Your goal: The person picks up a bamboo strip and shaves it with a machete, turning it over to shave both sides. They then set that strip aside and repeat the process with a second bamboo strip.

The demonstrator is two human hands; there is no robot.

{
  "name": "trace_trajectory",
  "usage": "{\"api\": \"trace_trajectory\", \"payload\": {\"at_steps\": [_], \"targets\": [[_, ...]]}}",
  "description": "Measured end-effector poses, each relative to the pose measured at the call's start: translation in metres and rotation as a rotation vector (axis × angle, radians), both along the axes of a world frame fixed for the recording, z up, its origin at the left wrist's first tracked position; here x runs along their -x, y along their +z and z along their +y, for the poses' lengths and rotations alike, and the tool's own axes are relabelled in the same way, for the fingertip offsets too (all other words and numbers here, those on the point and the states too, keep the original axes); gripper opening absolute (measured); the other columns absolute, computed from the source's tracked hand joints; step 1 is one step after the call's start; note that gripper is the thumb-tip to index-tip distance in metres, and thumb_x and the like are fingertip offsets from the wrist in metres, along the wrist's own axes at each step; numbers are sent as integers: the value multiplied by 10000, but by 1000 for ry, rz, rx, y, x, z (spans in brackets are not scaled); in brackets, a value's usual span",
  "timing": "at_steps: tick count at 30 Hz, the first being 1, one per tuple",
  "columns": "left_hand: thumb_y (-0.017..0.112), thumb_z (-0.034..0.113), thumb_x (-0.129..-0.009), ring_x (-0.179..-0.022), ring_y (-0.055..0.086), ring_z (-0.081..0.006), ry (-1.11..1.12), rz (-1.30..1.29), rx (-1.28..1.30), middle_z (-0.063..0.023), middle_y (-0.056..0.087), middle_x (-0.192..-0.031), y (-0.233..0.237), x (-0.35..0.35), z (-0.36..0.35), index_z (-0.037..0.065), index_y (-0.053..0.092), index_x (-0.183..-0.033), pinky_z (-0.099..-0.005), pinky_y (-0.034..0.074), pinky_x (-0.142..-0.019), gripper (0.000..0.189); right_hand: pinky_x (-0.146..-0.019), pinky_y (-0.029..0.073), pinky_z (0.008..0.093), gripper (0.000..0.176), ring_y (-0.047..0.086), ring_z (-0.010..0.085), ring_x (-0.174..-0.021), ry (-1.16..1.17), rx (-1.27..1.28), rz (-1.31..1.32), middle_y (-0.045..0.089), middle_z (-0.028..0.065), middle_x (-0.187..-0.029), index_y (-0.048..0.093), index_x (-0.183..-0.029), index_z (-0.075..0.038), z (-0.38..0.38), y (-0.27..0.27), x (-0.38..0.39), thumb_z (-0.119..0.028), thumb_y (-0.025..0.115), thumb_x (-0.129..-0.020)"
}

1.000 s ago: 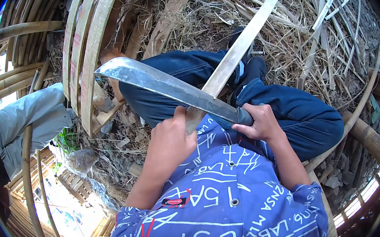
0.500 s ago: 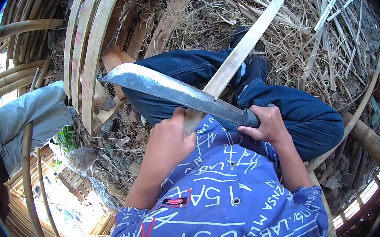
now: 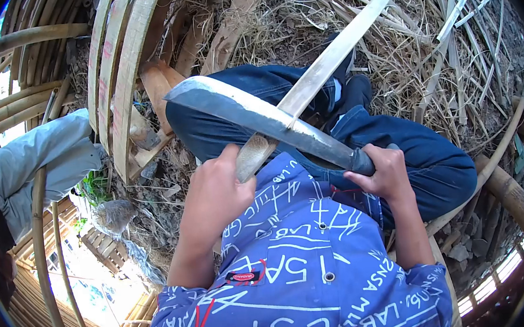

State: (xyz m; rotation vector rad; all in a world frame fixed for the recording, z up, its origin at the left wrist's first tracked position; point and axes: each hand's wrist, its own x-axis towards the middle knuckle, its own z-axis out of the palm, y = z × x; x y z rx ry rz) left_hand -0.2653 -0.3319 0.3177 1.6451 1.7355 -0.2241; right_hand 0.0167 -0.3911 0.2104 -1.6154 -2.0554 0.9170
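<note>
My right hand [image 3: 384, 175] is wrapped around the dark handle of a machete [image 3: 231, 106], whose broad blade points up and left across my lap. Under the blade runs a long flat bamboo strip [image 3: 351, 40], reaching from the upper right down to my left hand [image 3: 216, 183]. My left hand's fingers are closed around the strip's thicker, rough near end. Blade and strip cross above my folded legs [image 3: 399, 150], and the blade's edge appears to rest against the strip. Part of the handle is hidden by my right fingers.
Several split bamboo slats [image 3: 130, 75] stand at the upper left. Thin shavings [image 3: 384, 57] and strips cover the ground ahead. Another person's grey-clad leg [image 3: 41, 166] is at the left. A thick bamboo pole [image 3: 514, 193] lies at the right beside stones [image 3: 472, 247].
My right hand and the machete have shifted right, so the blade tip is farther right and slightly higher. My left hand has moved slightly left with the strip's end, which shows more.
</note>
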Motion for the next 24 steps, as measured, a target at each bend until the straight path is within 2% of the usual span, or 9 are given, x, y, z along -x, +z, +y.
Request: {"api": "trace_trajectory", "payload": {"at_steps": [1,14,17,19,24], "targets": [[630,85,-661,-673,619,-432,3,1,-5,-269,586,-667,0,1,-1,-47,564,-897,-465,482,-628,279,-524,461,379,448,614,307,-553,-3,10,1,601,112,-614,585,-705,-63,-3,1,-1,-440,811,-625],[615,78,-657,-625,621,-401,32,-67,43,-252,574,-638,-1,13,2,-49,563,-870,-418,482,-587,253,-521,429,382,446,603,303,-550,-6,20,-20,593,99,-603,575,-690,-66,-7,3,-10,-437,811,-619],[616,75,-652,-606,614,-388,39,-4,14,-243,563,-628,3,18,5,-49,559,-849,-401,473,-572,240,-516,420,382,452,598,304,-547,-8,17,-39,586,103,-601,579,-695,-67,-11,5,-15,-445,811,-612],[618,72,-646,-586,599,-376,37,-34,8,-233,553,-622,3,18,8,-50,559,-828,-385,461,-563,227,-543,423,388,441,597,342,-586,-24,67,-51,578,122,-614,596,-730,-52,-10,7,-16,-409,818,-596],[617,71,-642,-551,579,-337,47,-21,22,-221,546,-611,4,25,10,-53,557,-815,-374,452,-559,221,-523,420,389,458,594,329,-562,-24,53,-61,576,116,-602,586,-717,-55,-13,11,-21,-438,812,-605]]}}
